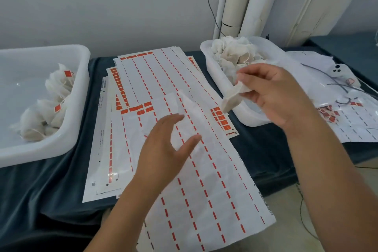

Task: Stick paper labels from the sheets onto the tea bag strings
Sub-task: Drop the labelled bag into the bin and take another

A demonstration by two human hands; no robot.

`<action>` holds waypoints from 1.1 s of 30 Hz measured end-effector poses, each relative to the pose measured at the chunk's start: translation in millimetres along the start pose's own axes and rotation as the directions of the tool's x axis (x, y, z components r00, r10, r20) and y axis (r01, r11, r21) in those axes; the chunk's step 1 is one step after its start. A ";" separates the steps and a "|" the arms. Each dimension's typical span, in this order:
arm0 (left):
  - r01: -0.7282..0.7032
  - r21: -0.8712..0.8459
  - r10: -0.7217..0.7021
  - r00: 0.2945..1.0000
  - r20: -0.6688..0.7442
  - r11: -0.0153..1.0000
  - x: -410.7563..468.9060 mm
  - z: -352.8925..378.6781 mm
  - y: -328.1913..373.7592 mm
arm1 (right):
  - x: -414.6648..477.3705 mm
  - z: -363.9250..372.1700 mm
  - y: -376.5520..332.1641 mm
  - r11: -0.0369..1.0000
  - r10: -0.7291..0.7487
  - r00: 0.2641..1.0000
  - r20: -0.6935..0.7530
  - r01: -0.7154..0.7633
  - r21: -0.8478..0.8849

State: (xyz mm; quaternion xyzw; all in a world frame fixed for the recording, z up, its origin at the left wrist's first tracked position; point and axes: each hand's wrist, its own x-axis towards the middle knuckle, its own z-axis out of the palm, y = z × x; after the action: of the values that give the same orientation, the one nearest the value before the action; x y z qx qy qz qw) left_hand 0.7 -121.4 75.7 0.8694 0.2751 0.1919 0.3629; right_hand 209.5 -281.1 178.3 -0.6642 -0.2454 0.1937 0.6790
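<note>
My right hand pinches a beige tea bag and holds it in the air, just in front of the right white tub. That tub holds a heap of unlabelled tea bags. My left hand hovers open, fingers spread, over the overlapping label sheets. Most sheets are stripped, and orange labels remain in short rows. The left white tub contains tea bags with orange labels on their strings.
A dark cloth covers the table, whose front edge runs near the bottom of the view. At the right lie more used sheets, a white phone and a grey cable. White pipes stand against the wall.
</note>
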 end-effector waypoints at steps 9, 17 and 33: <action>-0.085 -0.467 0.027 0.991 -0.131 0.880 -19.1 -7.0 32.3 | -70.9 88.7 48.9 0.879 0.248 0.948 0.202 -0.307 0.365; 0.149 -0.603 -0.179 0.984 0.010 0.784 -22.8 -14.8 23.4 | -87.7 92.8 44.2 0.990 0.100 0.988 0.118 -0.087 -0.115; 0.431 -0.732 -0.070 0.881 0.468 0.529 -32.3 -30.8 11.4 | -82.8 97.0 39.1 0.955 0.257 0.910 0.326 -0.188 -0.228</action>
State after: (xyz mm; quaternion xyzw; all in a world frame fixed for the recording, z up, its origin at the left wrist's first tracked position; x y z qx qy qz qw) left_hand -36.9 -131.9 100.2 0.5700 0.2026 0.0682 0.7934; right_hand 88.1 -249.9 132.7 -0.7048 -0.3026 0.3612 0.5303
